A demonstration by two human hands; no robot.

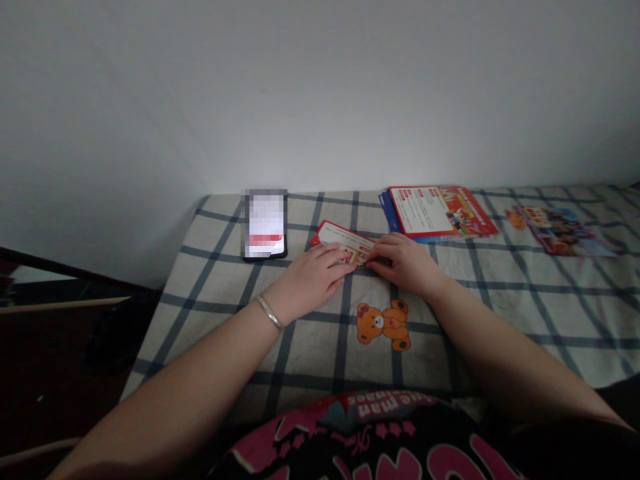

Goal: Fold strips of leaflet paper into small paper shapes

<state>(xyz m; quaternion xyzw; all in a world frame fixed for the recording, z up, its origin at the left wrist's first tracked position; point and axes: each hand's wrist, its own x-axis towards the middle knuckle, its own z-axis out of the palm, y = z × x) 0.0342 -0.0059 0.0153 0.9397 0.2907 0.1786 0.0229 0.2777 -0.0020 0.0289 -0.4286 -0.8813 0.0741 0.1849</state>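
Observation:
A red and white printed paper sheet (343,235), seemingly folded, lies on the checked cloth in front of me. My left hand (316,275), with a silver bangle at the wrist, rests on the sheet's left part, its fingers stretched out over the print. At the sheet's right end, the fingertips of my right hand (406,264) are pinched together on its near edge. The fingers of both hands hide some of the paper. Just beyond my right hand lies a stack of similar printed sheets (420,210), red and white on top with blue beneath.
A phone (267,223) with a lit, blurred screen lies at the left. Another colourful printed sheet (565,230) is at the far right. The checked cloth (310,353) with bear prints covers the surface, which meets a white wall (320,93). Its left edge drops to a dark area.

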